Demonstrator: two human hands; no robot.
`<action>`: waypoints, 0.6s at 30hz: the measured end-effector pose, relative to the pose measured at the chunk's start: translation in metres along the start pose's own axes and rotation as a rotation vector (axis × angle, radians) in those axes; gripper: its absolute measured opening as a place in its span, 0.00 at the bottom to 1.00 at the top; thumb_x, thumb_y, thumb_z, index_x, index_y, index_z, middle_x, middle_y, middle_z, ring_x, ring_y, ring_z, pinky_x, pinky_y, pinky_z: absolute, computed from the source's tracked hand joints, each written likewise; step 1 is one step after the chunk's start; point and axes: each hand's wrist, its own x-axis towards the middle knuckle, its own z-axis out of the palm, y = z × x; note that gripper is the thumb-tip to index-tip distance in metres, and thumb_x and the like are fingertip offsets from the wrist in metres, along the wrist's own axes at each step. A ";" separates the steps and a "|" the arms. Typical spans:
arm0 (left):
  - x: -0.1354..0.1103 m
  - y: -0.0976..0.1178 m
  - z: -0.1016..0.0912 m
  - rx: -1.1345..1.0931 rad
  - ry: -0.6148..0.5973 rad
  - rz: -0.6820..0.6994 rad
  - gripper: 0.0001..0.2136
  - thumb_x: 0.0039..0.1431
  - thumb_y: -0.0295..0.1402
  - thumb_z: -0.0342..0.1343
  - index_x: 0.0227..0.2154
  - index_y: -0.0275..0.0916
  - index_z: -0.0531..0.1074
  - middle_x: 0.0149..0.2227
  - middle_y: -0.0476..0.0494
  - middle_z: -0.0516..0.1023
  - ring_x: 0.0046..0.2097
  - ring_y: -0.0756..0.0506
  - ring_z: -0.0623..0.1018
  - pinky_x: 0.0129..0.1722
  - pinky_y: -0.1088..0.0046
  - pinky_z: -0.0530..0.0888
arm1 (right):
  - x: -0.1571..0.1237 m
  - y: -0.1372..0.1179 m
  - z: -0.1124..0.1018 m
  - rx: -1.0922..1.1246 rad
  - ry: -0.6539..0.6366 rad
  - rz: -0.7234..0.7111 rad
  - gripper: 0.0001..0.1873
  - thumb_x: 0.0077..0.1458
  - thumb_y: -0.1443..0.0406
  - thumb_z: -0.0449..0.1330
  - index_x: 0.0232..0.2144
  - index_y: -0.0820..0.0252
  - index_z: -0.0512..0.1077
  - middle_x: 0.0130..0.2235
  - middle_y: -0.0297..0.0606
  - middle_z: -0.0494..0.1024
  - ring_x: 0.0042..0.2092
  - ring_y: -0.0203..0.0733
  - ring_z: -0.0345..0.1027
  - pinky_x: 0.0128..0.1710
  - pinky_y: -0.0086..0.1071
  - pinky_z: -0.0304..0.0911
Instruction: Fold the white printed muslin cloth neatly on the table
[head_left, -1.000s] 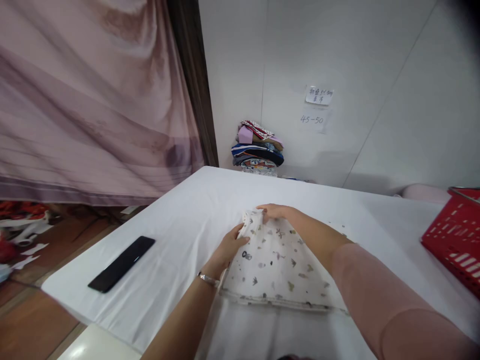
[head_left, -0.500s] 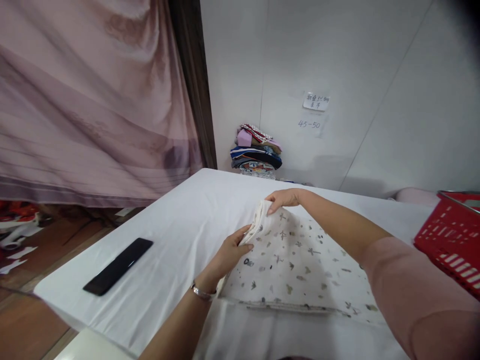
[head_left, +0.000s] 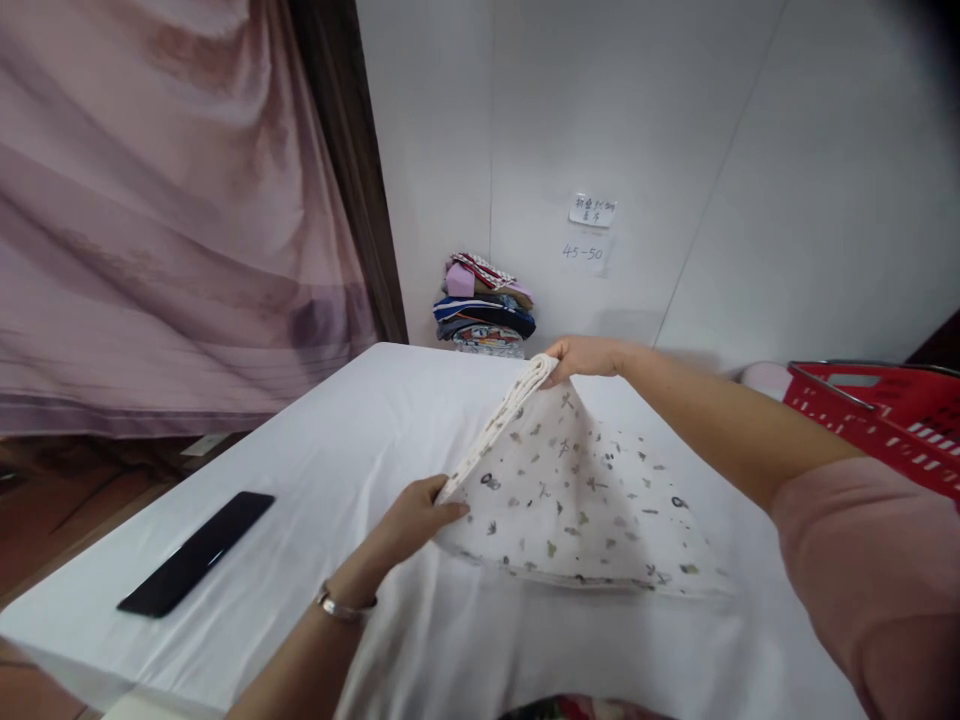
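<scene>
A white cloth point(head_left: 570, 500) with a small printed pattern lies in folded layers, its left edge lifted off the white-covered table point(head_left: 315, 470). My right hand point(head_left: 581, 358) pinches the upper corner of that edge and holds it raised. Lower down, my left hand point(head_left: 416, 512) grips the near end of the same edge, thumb on top and fingers beneath. Between the two hands the stacked layers run in a slanting line. The cloth's right part still rests on the table.
A black flat object point(head_left: 199, 555) lies on the table at left. A stack of folded fabrics point(head_left: 484, 305) stands by the wall behind the table. At right is a red basket point(head_left: 877, 410). A pink curtain point(head_left: 172, 220) hangs at left, and paper notes point(head_left: 589, 235) are on the wall.
My right hand has raised the cloth's far corner higher. My left hand has slid down the edge toward its near end, so the hands are farther apart. The view has shifted right.
</scene>
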 end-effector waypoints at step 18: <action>0.103 0.284 -0.125 1.009 0.930 0.460 0.14 0.57 0.35 0.49 0.41 0.34 0.71 0.39 0.39 0.74 0.46 0.43 0.70 0.47 0.64 0.64 | -0.001 -0.042 -0.157 0.001 1.135 -0.472 0.13 0.47 0.64 0.64 0.37 0.62 0.74 0.38 0.39 0.77 0.43 0.43 0.69 0.42 0.37 0.65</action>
